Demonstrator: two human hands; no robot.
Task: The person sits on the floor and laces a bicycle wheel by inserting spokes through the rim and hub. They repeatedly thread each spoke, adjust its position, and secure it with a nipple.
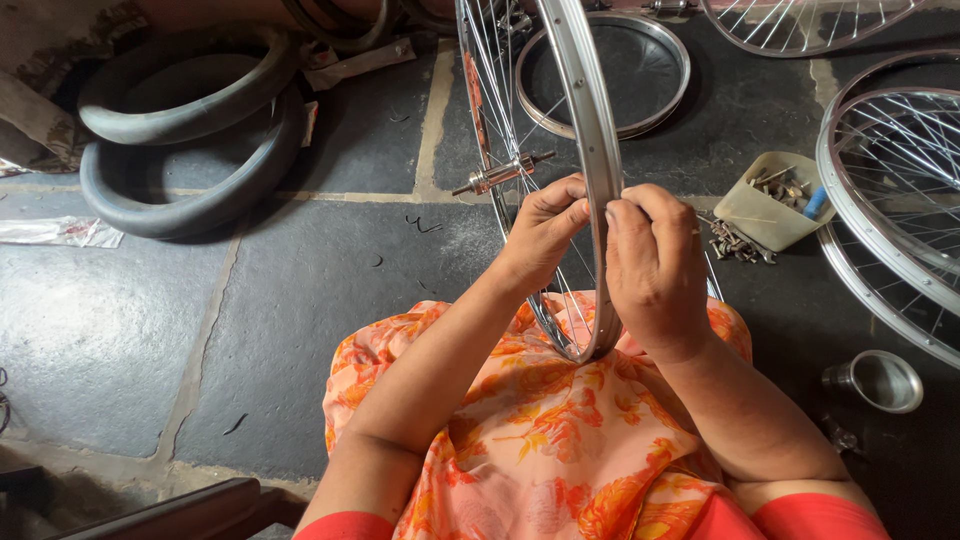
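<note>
A shiny metal bicycle wheel rim (590, 130) with thin spokes stands upright between my hands, its lower edge resting in my lap on orange flowered cloth (540, 440). Its hub and axle (500, 173) stick out to the left. My left hand (543, 235) pinches at the rim's left side, fingertips against the metal. My right hand (655, 265) is curled against the rim's right side, fingers closed on something small that I cannot make out.
Black rubber tyres (190, 130) lie at the back left on the dark stone floor. A bare rim (605, 75) lies flat behind. Spoked wheels (890, 190) lie at right. A beige tub of small metal parts (768, 192) and a steel cup (885, 380) sit at right.
</note>
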